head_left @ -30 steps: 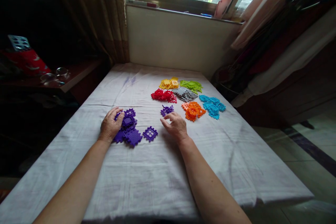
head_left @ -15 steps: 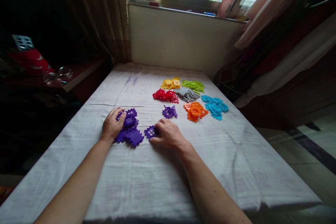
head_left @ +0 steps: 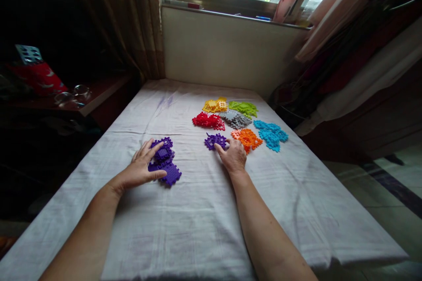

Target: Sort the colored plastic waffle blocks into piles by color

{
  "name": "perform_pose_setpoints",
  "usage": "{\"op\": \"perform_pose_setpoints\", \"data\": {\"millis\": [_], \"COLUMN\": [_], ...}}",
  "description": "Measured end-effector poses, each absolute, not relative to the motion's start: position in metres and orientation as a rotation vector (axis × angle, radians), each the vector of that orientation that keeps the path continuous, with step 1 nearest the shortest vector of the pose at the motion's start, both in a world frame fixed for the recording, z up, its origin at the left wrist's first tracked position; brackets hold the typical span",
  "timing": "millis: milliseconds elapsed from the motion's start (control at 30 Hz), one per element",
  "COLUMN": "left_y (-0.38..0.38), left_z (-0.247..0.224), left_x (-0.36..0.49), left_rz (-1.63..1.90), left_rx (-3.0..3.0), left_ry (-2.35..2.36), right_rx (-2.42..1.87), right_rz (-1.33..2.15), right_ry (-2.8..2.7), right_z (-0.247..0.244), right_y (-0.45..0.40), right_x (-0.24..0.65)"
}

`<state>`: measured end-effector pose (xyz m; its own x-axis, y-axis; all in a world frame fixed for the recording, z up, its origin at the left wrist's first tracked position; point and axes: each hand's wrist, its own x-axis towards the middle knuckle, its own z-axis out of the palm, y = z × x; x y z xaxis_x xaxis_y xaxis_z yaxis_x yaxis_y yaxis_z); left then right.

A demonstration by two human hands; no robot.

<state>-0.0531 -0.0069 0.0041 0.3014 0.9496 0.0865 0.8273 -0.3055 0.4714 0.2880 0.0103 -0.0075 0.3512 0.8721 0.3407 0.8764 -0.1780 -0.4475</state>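
Flat purple interlocking tiles (head_left: 169,171) with notched edges lie overlapping on the left of the cloth. My left hand (head_left: 143,167) is spread over their left side, thumb and fingers apart, its fingertips touching the pile. To the right, my right hand (head_left: 234,156) has thumb and fingers closed around a purple interlocking tile (head_left: 220,141), at the right side of a smaller purple group (head_left: 210,142). The fingers partly cover that tile. Just beyond this hand lie orange tiles (head_left: 249,138), close to its fingers.
Red (head_left: 208,120), yellow (head_left: 214,105), grey (head_left: 235,119), green (head_left: 244,107) and blue tiles (head_left: 272,134) form separate piles farther back. A pale tablecloth (head_left: 184,228) covers the table. Glasses (head_left: 74,94) rest on a dark side surface at left; clothes hang at right.
My right hand has moved right and away from me with a purple tile, over to the smaller purple group. My left hand has spread its fingers and thumb over the left pile.
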Motion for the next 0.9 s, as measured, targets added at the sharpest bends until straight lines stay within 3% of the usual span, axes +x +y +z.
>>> {"op": "perform_pose_setpoints", "data": {"millis": [200, 400, 700, 900], "left_y": [-0.021, -0.014, -0.016, -0.015], "left_z": [-0.004, -0.007, -0.005, -0.003], "left_x": [-0.036, -0.006, 0.011, 0.007], "left_rz": [0.354, 0.494, 0.598, 0.636], "left_rx": [2.400, 2.345, 2.327, 2.352], "left_ry": [1.657, 1.842, 1.908, 1.852], "right_rx": [-2.014, -1.966, -1.268, -1.243], "right_rz": [-0.039, -0.021, 0.277, 0.293], "right_ry": [-1.491, -1.542, -2.258, -2.322], "right_z": [-0.013, -0.005, 0.007, 0.009], "right_y": [0.011, 0.008, -0.014, -0.020], "right_x": [0.284, 0.279, 0.243, 0.229]}}
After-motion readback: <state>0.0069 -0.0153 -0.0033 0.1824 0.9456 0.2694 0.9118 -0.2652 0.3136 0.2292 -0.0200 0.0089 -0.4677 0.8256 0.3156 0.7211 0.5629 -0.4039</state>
